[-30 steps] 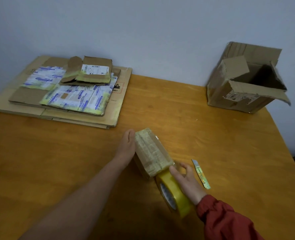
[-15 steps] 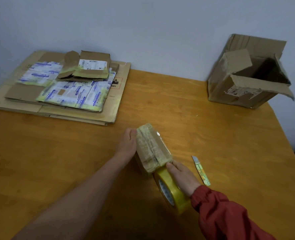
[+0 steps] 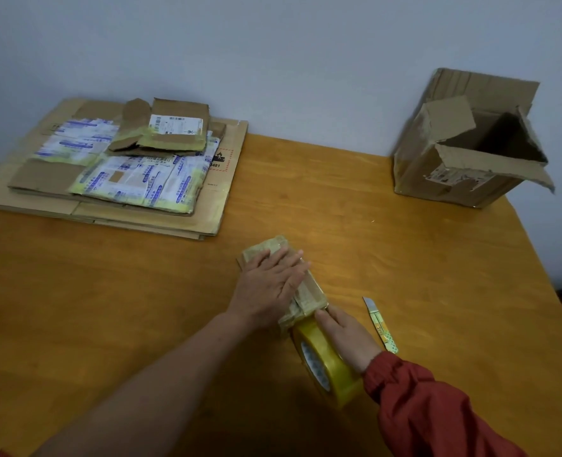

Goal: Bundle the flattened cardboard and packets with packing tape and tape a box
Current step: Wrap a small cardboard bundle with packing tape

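A small taped cardboard bundle lies near the middle of the wooden table. My left hand lies flat on top of it, fingers straight, pressing down. My right hand grips a yellow roll of packing tape at the bundle's near end, the roll standing on edge against the bundle. A stack of flattened cardboard and printed packets rests at the far left. An open brown box with raised flaps stands at the far right.
A small utility knife with its blade out lies on the table just right of my right hand. The wall runs behind the table. The table's right edge slants close to the box.
My left hand moved from the bundle's left side onto its top and now presses flat. The right hand keeps the tape roll at the bundle's near end.
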